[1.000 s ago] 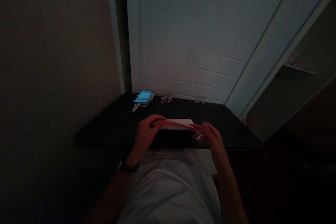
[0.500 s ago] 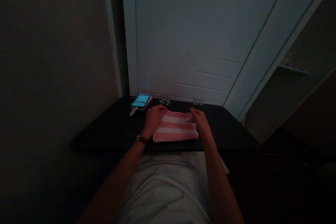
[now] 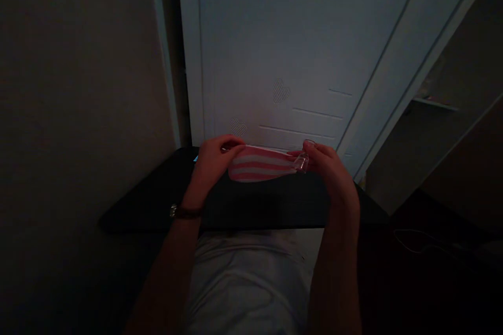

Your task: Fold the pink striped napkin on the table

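My left hand (image 3: pixel 214 159) pinches the upper left corner of a pink-and-white striped cloth (image 3: pixel 261 164) between thumb and fingers. The cloth hangs stretched above the black tabletop, its lower edge sagging. At its right end, my right hand (image 3: pixel 324 162) is closed on a clear plastic clip (image 3: pixel 302 161), thumb on top of it. The clip overlaps the cloth's right edge; in this dim light I cannot tell whether it bites the fabric.
The black table (image 3: pixel 259 209) stands against a pale panel (image 3: pixel 286 36) with raised hearts and lines. My left hand mostly covers a lit phone screen (image 3: pixel 195 158). A thin cable (image 3: pixel 420 241) lies at the lower right.
Both hands have lifted the cloth off the table and spread farther apart, pulling it wide. The clear clip has moved up and right with my right hand.
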### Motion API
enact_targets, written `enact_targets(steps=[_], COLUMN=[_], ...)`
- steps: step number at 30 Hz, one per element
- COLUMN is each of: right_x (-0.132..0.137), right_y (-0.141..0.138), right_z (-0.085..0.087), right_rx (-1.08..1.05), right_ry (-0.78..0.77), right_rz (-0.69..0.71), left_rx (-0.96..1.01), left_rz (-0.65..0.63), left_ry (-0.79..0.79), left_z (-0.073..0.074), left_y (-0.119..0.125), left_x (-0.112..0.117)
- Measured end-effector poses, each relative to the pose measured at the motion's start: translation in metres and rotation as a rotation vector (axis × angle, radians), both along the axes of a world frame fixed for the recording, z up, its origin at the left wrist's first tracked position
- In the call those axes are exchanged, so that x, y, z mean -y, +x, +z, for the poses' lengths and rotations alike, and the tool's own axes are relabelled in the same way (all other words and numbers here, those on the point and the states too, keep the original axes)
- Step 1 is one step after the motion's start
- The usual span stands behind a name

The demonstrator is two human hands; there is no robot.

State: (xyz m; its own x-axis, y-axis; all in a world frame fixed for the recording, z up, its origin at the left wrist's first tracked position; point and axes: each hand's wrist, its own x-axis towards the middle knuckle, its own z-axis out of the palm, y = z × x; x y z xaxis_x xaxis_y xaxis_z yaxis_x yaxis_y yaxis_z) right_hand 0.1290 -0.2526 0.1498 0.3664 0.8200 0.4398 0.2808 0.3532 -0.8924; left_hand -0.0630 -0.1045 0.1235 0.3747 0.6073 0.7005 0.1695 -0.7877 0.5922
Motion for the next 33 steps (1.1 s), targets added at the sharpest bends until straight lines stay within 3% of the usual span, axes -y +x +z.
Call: enact_targets(steps=[4, 8, 11, 15, 18, 20, 23, 33], right_x=[0.022, 0.019, 0.000, -0.036, -0.058, -0.068, -0.080, -0.114], right_y=[-0.014, -0.014, -0.003, 0.018, 0.029, 0.030, 0.022, -0.023], right_z=[0.005, 0.003, -0.015, -0.058, -0.088, -0.101, -0.107, -0.116], right_rx=[0.051, 0.048, 0.017, 0.007, 0.089, 0.127, 0.196, 0.469], right_ry=[0.007, 0.014, -0.050, -0.172, -0.234, -0.254, -0.235, -0.214], right_rz=[-0.048, -0.074, -0.052, -0.049, -0.153, -0.195, -0.211, -0.265], left_rx=[0.030, -0.005, -0.063, -0.158, -0.266, -0.315, -0.343, -0.437], left_rz=[0.066, 0.107, 0.127, 0.190, 0.191, 0.178, 0.176, 0.145], left_ry=[0.018, 0.070, 0.105, 0.135, 0.133, 0.118, 0.121, 0.162], left_z=[0.007, 0.005, -0.014, -0.060, -0.092, -0.106, -0.115, -0.123], left_y=[-0.013, -0.011, -0.001, 0.011, 0.011, 0.008, 0.007, 0.013], left_x=[0.027, 0.030, 0.016, -0.015, -0.035, -0.043, -0.046, -0.043])
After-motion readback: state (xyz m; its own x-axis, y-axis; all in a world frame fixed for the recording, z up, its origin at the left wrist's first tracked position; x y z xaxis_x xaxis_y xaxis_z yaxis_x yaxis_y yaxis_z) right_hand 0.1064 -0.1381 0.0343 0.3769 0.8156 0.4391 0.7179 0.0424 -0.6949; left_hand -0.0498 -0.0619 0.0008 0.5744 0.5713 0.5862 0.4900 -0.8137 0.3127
